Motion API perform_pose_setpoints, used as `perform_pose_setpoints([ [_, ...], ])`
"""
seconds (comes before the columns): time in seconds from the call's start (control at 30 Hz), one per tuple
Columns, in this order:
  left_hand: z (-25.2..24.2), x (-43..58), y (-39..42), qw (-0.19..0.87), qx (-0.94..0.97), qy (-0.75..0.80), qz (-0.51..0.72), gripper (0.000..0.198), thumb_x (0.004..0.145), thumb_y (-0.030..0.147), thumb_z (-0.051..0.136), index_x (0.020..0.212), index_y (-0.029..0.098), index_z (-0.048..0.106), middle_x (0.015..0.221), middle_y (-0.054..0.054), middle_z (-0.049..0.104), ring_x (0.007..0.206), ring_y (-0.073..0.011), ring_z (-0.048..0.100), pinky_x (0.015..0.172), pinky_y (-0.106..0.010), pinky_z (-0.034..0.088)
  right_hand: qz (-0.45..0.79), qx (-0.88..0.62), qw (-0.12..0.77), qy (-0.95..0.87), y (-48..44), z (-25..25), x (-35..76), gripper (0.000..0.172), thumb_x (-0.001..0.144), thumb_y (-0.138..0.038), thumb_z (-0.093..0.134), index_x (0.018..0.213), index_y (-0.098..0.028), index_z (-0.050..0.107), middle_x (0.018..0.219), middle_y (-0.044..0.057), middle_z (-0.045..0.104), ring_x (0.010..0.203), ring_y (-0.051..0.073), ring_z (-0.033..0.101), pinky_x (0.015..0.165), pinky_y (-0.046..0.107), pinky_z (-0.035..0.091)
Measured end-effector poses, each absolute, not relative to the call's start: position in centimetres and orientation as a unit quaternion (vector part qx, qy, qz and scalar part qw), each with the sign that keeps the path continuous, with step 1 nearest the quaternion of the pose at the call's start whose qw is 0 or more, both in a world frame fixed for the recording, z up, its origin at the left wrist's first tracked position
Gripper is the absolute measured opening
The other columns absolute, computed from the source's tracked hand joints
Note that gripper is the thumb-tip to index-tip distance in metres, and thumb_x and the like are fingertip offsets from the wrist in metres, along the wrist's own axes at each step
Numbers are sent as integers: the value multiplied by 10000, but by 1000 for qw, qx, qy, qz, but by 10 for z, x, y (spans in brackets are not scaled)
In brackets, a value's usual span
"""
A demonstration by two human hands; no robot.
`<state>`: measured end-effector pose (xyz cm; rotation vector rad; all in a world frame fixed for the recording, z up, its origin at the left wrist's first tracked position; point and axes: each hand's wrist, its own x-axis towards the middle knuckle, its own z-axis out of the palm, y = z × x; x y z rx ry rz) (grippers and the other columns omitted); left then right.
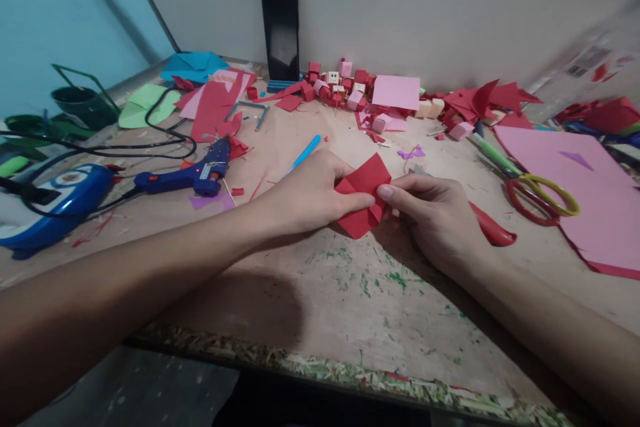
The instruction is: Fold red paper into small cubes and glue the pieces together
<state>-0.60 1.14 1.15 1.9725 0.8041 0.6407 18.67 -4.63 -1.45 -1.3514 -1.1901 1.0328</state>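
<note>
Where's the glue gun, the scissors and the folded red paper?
glue gun (200, 173): head view, on its blue body.
scissors (515, 175): head view, where the handles meet the blades.
red paper (364, 185): head view, on its upper flap.

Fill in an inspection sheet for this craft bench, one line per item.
Surface: wooden table, scuffed and flecked with green.
Job's things: red folded paper, near the table's middle.
Clutter: glue gun, scissors, pink sheet, paper cubes, scraps throughout.
Grippers: left hand and right hand both pinch the red folded paper.
Cables: black cable lies looped behind the glue gun.
Surroundings: phone upright against the wall; green bucket far left.
</note>
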Motion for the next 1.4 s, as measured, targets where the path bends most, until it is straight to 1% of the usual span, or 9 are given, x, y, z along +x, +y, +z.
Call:
perform_pose_setpoints([
  [0.2,12,-6,11,458,788,323,255,330,854,238,701,558,154,582,567,44,514,519,-75,405,495,-239,286,437,-559,506,-491,-47,-15,187,247,759,-394,921,672,-206,787,575,-2,638,514,123,509,509,279,418],
  [0.37,12,-6,10,491,775,312,247,184,857,217,684,691,147,721,662,10,649,570,-103,530,528,-232,375,484,-532,514,-468,-47,-16,190,242,773,-415,912,702,-220,789,579,-10,621,520,129,504,516,291,404],
  [0.53,8,-6,10,466,790,327,227,262,843,242,708,602,152,660,589,27,593,531,-97,488,518,-243,359,498,-523,526,-450,-45,-12,189,261,793,-402,880,645,-224,760,569,3,592,537,141,495,526,311,390],
  [0.63,6,-6,9,451,791,342,230,258,841,265,727,617,149,675,597,18,615,544,-107,512,516,-245,361,530,-501,535,-426,-44,-12,189,283,823,-425,860,662,-224,743,578,13,592,550,156,524,540,321,418],
  [0.73,7,-5,9,474,761,355,265,225,868,267,707,683,139,711,669,-7,691,585,-124,587,533,-240,406,529,-493,526,-448,-44,-15,191,339,857,-508,842,688,-232,743,617,19,604,577,170,543,558,330,441],
  [0.83,9,-4,7,503,738,350,282,184,894,261,678,790,134,762,769,-31,760,642,-139,651,577,-239,467,488,-509,499,-504,-45,-18,193,269,858,-465,863,735,-238,787,634,4,617,591,157,534,589,320,431],
  [0.97,10,-3,5,483,742,367,286,196,881,255,697,739,129,748,715,-22,741,608,-124,623,537,-221,431,466,-528,488,-516,-46,-20,194,179,868,-364,846,759,-226,810,625,-8,630,576,142,526,583,304,410],
  [1.2,11,-2,5,503,705,390,312,231,854,260,730,671,121,706,686,-11,710,581,-100,594,508,-191,414,454,-539,480,-522,-45,-19,193,170,872,-389,841,815,-229,832,648,-6,672,593,142,561,600,285,464],
  [1.4,8,-1,6,548,658,408,318,188,843,214,736,684,124,693,672,-14,707,554,-94,603,483,-175,430,425,-548,461,-553,-46,-15,191,229,894,-408,800,780,-211,827,578,-17,637,504,114,535,509,251,427],
])
